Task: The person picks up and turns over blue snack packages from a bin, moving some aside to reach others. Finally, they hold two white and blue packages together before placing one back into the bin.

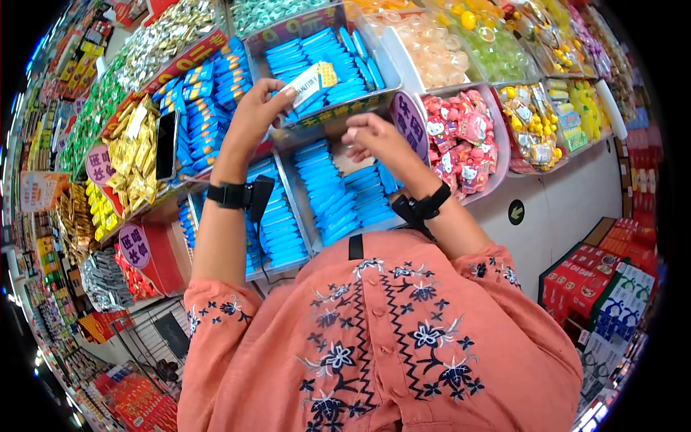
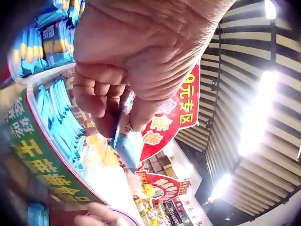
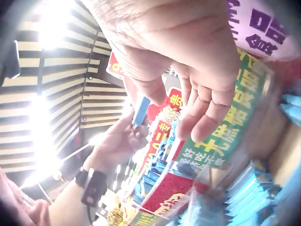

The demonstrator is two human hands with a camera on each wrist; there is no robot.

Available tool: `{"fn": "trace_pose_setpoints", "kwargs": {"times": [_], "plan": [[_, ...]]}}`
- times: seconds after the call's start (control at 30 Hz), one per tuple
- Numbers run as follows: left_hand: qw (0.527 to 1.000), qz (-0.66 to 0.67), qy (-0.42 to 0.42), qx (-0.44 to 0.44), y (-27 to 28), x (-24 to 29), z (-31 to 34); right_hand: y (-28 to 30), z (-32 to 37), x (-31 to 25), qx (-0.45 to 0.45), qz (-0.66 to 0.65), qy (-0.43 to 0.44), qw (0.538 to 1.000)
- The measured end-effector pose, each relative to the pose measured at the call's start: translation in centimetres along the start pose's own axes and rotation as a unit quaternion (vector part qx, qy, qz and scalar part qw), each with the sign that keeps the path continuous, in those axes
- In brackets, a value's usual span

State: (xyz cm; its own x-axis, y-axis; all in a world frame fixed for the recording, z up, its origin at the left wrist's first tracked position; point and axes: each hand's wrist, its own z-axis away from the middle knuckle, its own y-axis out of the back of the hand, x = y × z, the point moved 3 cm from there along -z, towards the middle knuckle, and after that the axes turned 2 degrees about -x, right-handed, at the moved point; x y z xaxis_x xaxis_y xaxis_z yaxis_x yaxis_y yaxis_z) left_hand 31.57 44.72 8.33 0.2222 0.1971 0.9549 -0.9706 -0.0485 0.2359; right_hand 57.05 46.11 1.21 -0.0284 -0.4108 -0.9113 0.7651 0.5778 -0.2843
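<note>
Between the thumb and fingers of my left hand (image 1: 258, 114) is a small white-and-blue snack packet (image 1: 311, 85) with a yellow waffle-like picture at one end. In the left wrist view the packet (image 2: 128, 147) shows edge-on, pinched at its side. It is held over an upper bin (image 1: 394, 75) of blue-wrapped packets (image 1: 317, 54). My right hand (image 1: 380, 140) hovers by the front of that bin with its fingers loosely bent and nothing in them. Below it lie rows of similar blue packets (image 1: 327, 194) in a lower bin.
Pink character-printed packs (image 1: 461, 137) fill a bin on the right. Gold-wrapped sweets (image 1: 135, 144) and more blue packets (image 1: 205, 115) lie on the left, beside a dark phone-like screen (image 1: 166, 146). Red boxes (image 1: 581, 277) stand low on the right; a wire cart (image 1: 155, 327) is lower left.
</note>
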Motion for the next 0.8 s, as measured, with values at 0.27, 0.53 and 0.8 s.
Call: {"fn": "trace_pose_setpoints", "kwargs": {"times": [0.27,0.53,0.8], "plan": [[0.996,0.082,0.008,0.036,0.1,-2.2,7.8,-3.9,-0.7,-3.3,-0.016,-0.054,0.035,0.998],[0.989,0.135,0.004,0.056,0.6,-3.3,11.0,-6.5,-0.6,-2.3,-0.067,-0.027,0.017,0.997],[0.986,0.153,0.005,0.068,1.1,-4.6,11.7,-7.4,-0.2,-1.9,-0.066,-0.017,0.032,0.997]]}}
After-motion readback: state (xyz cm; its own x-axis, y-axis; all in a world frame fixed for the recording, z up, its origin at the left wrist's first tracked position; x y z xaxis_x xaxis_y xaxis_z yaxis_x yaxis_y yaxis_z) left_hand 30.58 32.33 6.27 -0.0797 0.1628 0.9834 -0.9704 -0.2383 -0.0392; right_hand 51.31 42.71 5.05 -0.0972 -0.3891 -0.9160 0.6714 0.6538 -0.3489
